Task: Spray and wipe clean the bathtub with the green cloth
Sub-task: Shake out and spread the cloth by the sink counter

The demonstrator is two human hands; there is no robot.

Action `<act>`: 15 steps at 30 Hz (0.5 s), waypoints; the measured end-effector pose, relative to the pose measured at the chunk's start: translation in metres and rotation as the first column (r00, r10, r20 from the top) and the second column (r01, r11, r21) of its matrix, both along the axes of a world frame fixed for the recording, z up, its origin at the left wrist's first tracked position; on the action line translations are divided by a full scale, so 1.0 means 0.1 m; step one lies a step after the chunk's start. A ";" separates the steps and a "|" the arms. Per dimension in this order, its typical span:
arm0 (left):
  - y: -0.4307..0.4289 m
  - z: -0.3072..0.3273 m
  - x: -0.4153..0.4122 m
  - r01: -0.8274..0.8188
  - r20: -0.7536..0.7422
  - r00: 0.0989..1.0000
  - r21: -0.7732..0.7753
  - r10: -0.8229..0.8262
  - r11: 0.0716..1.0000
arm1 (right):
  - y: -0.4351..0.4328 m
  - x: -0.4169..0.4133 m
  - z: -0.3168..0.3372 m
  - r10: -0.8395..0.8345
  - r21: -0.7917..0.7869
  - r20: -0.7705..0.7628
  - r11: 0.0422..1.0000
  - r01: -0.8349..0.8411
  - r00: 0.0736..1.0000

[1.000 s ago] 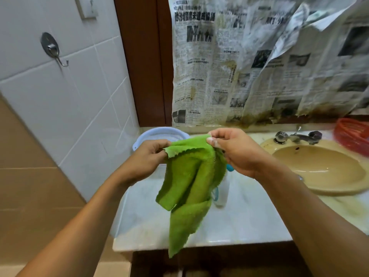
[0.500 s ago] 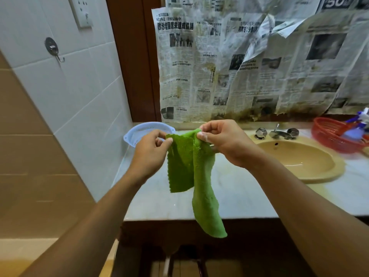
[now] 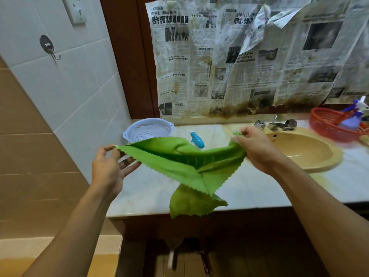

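hands apart now, green cloth (image 3: 179, 158) stretched wide, spray bottle (image 3: 196, 139) uncovered

On one counter (image 3: 249, 188): two hands, left hand (image 3: 107, 168) and right hand (image 3: 253, 148); one cloth (image 3: 179, 162); two baskets, white basket (image 3: 148, 129) and red basket (image 3: 327, 125); two spray bottles, blue bottle (image 3: 197, 140) and purple bottle (image 3: 350, 119); one sink (image 3: 299, 152); one tap (image 3: 276, 124); one hook (image 3: 48, 46).

The pale marble counter (image 3: 249, 188) carries a white plastic colander (image 3: 148, 129) at its back left corner and a red basket (image 3: 327, 126) at the far right. A beige sink (image 3: 299, 150) with metal taps (image 3: 276, 124) is set into it. A blue-and-white spray bottle (image 3: 196, 139) stands between colander and sink.
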State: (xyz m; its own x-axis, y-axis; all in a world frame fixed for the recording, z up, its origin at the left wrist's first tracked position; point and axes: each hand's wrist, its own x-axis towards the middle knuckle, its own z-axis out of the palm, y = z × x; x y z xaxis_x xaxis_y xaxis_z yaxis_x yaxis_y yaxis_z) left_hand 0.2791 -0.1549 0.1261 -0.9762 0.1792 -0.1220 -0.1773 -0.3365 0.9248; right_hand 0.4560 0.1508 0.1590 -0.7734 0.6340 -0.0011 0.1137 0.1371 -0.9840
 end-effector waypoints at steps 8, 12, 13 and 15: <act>-0.21 0.02 -0.32 0.028 0.029 0.999 -0.108 -0.025 0.994 | 0.09 0.13 0.14 -0.130 0.627 0.540 0.721 -0.294 0.832; -0.09 0.17 -0.22 0.152 -0.037 0.986 -0.179 -0.161 0.972 | 0.10 0.10 0.17 -0.177 0.664 0.475 0.714 -0.220 0.862; -0.09 0.21 -0.18 0.198 -0.054 0.975 -0.214 -0.214 0.957 | 0.13 0.10 0.17 -0.171 0.652 0.427 0.739 -0.171 0.888; -0.15 0.25 -0.19 0.303 -0.119 0.924 -0.354 -0.364 0.885 | 0.21 0.15 0.15 -0.124 0.562 0.356 0.820 -0.106 0.926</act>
